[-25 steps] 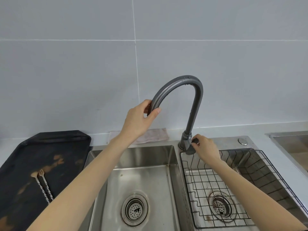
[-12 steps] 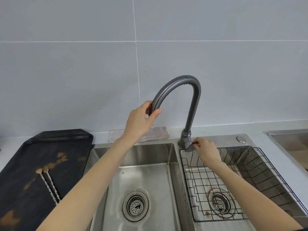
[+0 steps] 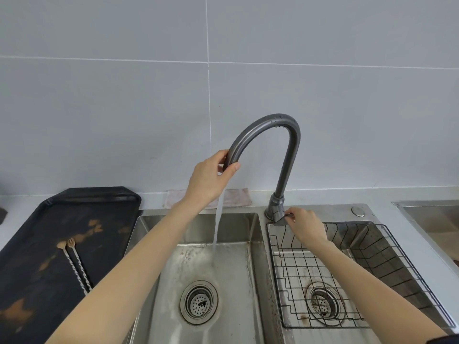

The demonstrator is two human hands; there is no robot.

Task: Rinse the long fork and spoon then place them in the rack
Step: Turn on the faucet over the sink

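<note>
A long fork (image 3: pixel 79 263) and a long spoon (image 3: pixel 70 265), both with twisted metal handles, lie side by side on a black tray (image 3: pixel 49 244) left of the sink. My left hand (image 3: pixel 211 178) grips the spout end of the grey curved faucet (image 3: pixel 280 150). My right hand (image 3: pixel 304 224) pinches the faucet handle (image 3: pixel 280 217) at its base. Water (image 3: pixel 217 224) streams down into the left basin (image 3: pixel 223 281). A black wire rack (image 3: pixel 372 264) sits in the right basin.
A folded cloth (image 3: pixel 236 196) lies on the counter behind the sink. Each basin has a round drain strainer (image 3: pixel 198 301). A round button (image 3: pixel 357 211) sits on the sink deck. Another steel surface (image 3: pixel 432 212) is at the far right.
Water now runs from the spout into the left basin, which was dry before. My right hand has turned the handle slightly; my left hand stays on the spout.
</note>
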